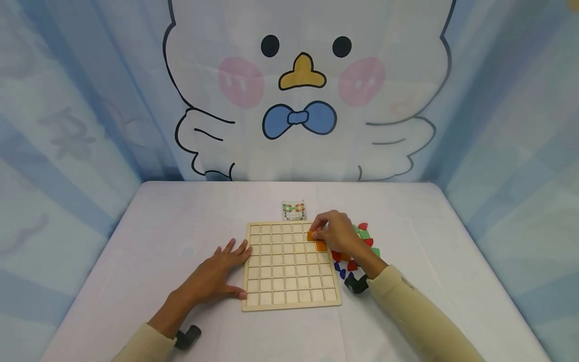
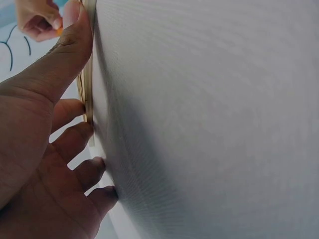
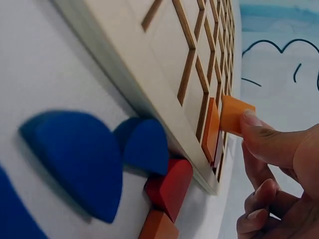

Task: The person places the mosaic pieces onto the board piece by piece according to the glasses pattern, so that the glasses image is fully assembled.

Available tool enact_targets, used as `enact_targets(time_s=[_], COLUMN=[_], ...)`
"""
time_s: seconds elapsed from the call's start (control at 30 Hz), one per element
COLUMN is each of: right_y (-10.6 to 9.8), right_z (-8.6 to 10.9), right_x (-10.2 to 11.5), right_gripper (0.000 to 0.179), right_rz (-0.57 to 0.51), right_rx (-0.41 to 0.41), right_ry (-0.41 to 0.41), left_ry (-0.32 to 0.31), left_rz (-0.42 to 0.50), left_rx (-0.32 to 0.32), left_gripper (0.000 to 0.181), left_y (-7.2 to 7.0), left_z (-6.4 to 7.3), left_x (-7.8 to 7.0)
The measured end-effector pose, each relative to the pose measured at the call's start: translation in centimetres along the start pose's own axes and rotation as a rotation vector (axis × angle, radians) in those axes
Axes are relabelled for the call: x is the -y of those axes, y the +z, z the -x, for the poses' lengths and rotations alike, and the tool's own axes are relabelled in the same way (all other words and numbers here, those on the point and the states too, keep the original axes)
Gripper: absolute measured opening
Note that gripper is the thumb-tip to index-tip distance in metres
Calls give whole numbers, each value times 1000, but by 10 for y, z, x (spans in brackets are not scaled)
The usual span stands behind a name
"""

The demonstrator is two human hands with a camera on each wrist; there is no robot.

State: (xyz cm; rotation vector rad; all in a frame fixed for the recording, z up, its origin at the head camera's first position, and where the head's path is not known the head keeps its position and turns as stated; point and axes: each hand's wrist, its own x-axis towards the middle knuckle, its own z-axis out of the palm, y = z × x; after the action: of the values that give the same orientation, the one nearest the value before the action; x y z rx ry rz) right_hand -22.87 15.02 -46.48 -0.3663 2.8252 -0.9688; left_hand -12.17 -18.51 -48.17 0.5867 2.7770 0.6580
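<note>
A pale wooden grid board (image 1: 289,271) lies flat on the white-covered table. Between thumb and fingers, my right hand (image 1: 338,232) pinches an orange block (image 3: 232,113) at the board's far right corner; the right wrist view shows it tilted over the cells. Close by, another orange block (image 1: 321,246) sits in a cell at the right edge. My left hand (image 1: 214,279) has its fingers spread, with thumb and fingertips touching the board's left edge. The right hand and forearm hide part of the loose blocks to the right.
Right of the board lie several loose blocks: red (image 1: 352,265), green (image 1: 364,234), orange and blue (image 3: 79,159). A small pattern card (image 1: 294,210) lies beyond the far edge. Black wrist devices (image 1: 356,284) show at both wrists. A printed curtain (image 1: 298,151) stands behind the table.
</note>
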Motion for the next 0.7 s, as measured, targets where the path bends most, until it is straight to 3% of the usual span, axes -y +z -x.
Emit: enact_targets(time_s=[0.5, 0.7], right_y=[12, 10], right_z=[-7, -7], right_x=[4, 4], right_gripper=[9, 5], right_rz=[122, 89], right_rx=[-12, 10], right_ry=[-56, -35], left_ry=[6, -5], left_rz=[7, -1], left_rx=[1, 3], left_gripper=[113, 113], left_y=[1, 1], left_z=[0, 0], left_x=[0, 0])
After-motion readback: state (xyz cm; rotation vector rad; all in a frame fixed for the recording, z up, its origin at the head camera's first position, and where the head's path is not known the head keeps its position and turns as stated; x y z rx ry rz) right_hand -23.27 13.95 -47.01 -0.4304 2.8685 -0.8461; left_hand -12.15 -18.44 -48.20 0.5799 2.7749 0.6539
